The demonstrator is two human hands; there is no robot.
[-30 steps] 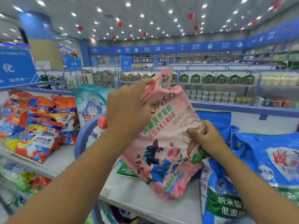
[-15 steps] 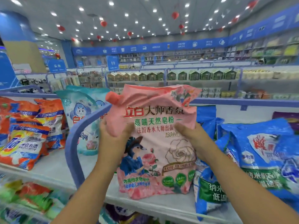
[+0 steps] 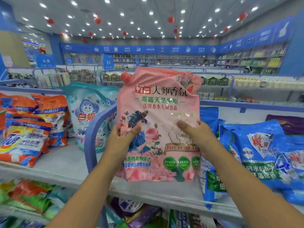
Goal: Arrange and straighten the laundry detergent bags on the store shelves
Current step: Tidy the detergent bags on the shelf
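Observation:
A pink detergent bag (image 3: 158,102) with a round pink cap at its top left stands upright on the grey shelf (image 3: 65,163), label facing me. My left hand (image 3: 120,140) grips its left edge, thumb across the front. My right hand (image 3: 195,137) grips its right edge the same way. Blue detergent bags (image 3: 263,155) lean to the right of it. A pale blue bag with a cat picture (image 3: 88,112) stands to the left, behind a curved blue divider (image 3: 92,129). Orange bags (image 3: 31,127) lie further left.
A lower shelf holds green, orange and purple bags (image 3: 31,196) beneath my arms. A purple bag (image 3: 284,124) lies at the far right behind the blue ones. Other aisles and wall shelves (image 3: 164,58) fill the background.
The pink bag went from tilted, held high by its top, to upright on the shelf. My left hand dropped from the top to the left edge, and both hands now flank it.

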